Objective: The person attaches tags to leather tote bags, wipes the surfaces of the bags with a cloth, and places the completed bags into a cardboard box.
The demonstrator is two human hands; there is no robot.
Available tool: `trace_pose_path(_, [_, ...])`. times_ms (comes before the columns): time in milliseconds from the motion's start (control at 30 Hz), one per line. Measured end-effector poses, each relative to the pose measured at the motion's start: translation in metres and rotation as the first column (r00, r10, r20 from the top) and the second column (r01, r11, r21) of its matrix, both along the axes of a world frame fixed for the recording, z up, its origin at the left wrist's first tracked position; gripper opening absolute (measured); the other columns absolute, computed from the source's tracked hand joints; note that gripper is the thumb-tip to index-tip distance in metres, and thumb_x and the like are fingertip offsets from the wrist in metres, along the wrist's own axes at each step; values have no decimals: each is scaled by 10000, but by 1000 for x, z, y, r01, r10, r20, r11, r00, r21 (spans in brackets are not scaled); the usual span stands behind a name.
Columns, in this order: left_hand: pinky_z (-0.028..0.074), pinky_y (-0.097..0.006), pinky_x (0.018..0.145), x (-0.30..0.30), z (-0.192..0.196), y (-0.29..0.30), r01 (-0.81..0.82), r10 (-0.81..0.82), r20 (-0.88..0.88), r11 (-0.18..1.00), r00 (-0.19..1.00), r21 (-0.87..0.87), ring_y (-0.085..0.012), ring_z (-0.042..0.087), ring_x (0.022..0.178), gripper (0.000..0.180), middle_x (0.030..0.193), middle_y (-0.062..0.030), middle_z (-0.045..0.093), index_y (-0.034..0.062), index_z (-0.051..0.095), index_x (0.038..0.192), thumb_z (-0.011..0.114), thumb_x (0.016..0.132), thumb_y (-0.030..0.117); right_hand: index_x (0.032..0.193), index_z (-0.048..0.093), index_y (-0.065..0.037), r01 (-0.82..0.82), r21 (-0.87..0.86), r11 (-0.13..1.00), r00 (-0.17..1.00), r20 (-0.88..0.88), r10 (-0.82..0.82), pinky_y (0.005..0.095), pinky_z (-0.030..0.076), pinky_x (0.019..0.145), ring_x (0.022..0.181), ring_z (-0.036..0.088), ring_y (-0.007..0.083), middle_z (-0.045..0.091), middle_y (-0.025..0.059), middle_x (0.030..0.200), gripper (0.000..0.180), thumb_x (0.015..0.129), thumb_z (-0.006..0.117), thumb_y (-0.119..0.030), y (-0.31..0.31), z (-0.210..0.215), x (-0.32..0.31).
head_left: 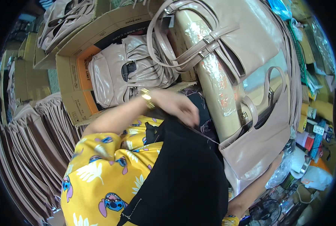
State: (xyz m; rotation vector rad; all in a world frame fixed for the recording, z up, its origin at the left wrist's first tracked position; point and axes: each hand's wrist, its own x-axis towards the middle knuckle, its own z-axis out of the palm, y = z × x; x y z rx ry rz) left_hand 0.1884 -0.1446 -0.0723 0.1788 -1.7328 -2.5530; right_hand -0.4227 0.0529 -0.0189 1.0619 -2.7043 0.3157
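The left hand [177,105] pinches shut on the black lining [183,169] just below it; the beige handbag [258,139] lies to its right, long axis slanting. The right hand's grip is hidden.

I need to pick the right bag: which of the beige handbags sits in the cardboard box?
The glossy beige handbag lying inside the open cardboard box, upper left of the left hand. The other two lie on the wrapped roll, outside the box.
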Motion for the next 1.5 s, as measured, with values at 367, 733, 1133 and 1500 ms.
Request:
trace_pose_path(367, [476,-445,978,161,-284,45,338,750,649,581,131,-740,-320,551,1201,360,1241,-150,590,107,637,1113,667,756,142,1069,630,-7,47,-41,998,999,13,-46,401,482,814,944,608,281,650,142,985,322,895,620,-277,24,-7,36])
trace_pose_path(733, [392,-462,1036,138,-277,42,371,769,572,461,285,-806,-313,505,1213,327,1311,-134,500,84,631,1119,621,793,91,1067,631,-9,59,-31,998,998,16,-58,391,477,797,923,602,269,646,132,970,317,894,625,-275,31,-8,41])
trace_pose_path(1133, [417,-454,1006,110,-279,15,300,674,739,709,-23,-638,-309,539,1207,627,1294,-160,539,68,407,1365,668,805,170,1064,633,-11,69,-23,997,998,16,-68,380,471,779,901,596,256,641,120,955,312,894,629,-273,38,-5,46])
trace_pose_path(1500, [348,-460,1091,97,-246,-5,437,702,711,652,-38,-620,-324,364,1374,634,1497,-175,317,145,532,1331,747,750,281,1062,634,-13,58,-10,998,998,20,-58,370,466,762,880,590,243,636,110,941,308,893,634,-270,33,-8,51])
